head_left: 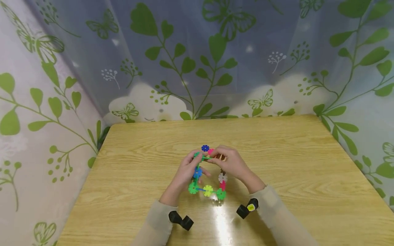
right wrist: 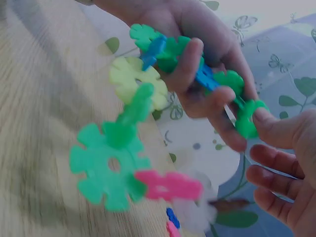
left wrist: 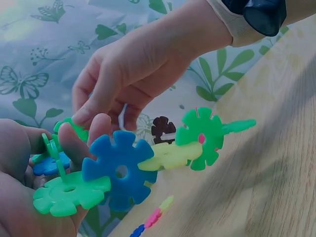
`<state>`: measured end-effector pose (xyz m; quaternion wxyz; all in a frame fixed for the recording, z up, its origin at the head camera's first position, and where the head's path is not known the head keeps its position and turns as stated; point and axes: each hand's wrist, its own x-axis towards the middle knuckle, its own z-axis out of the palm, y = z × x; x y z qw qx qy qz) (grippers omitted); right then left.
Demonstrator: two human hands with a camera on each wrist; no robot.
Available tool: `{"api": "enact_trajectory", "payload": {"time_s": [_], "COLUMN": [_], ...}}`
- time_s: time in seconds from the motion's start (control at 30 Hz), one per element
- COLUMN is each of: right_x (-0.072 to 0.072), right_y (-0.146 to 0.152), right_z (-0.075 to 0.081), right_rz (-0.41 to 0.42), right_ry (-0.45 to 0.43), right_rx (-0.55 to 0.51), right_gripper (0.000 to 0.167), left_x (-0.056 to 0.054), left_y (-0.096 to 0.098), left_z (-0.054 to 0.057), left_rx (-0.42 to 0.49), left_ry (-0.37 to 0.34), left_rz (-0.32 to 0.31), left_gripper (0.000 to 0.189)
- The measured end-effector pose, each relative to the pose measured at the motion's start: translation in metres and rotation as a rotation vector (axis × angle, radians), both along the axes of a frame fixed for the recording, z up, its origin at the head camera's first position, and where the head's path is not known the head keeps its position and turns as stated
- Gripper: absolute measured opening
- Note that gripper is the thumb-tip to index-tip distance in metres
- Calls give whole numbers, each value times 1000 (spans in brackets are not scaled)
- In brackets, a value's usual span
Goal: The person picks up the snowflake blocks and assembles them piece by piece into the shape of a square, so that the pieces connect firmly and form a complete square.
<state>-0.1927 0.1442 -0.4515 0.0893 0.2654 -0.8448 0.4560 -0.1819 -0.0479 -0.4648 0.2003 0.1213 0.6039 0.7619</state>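
Note:
A chain of notched, flower-shaped plastic discs, with a yellow disc [head_left: 207, 190] and a blue disc [left wrist: 121, 170] among them, hangs in a bent loop above the table. My left hand [head_left: 186, 171] holds its green and blue stretch, the discs lying against palm and fingers in the left wrist view. My right hand [head_left: 231, 162] pinches a green disc [right wrist: 251, 119] between thumb and fingers at the left fingertips. Farther along the chain are a large green disc [right wrist: 111, 165], a pink disc [right wrist: 168, 185], a blurred whitish disc [right wrist: 197, 202] and a brown disc [left wrist: 163, 129].
Beyond the hands, a loose blue disc [head_left: 205, 148] and a pink disc [head_left: 210, 151] lie on the wooden table [head_left: 138, 143]. A patterned curtain [head_left: 184, 61] stands behind the table's far edge and along both sides. Each wrist wears a black camera [head_left: 181, 220].

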Motion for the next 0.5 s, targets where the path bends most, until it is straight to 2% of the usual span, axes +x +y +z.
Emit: {"api": "enact_trajectory", "payload": {"time_s": [0.13, 0.3, 0.5], "right_x": [-5, -20, -37], "right_y": [12, 24, 28], "right_z": [-1, -10, -27], "right_rz": [-57, -152, -185], "right_ry": [-65, -144, -186], "right_rx": [2, 76, 156], "right_gripper": [8, 9, 9], "left_x": [-1, -2, -2], "left_y": [-2, -5, -6], "left_z": [-2, -2, -2], "left_rx": [7, 7, 44], "left_ry": [-7, -26, -48], "left_rz": [12, 20, -5], "left_gripper": [39, 38, 37]}}
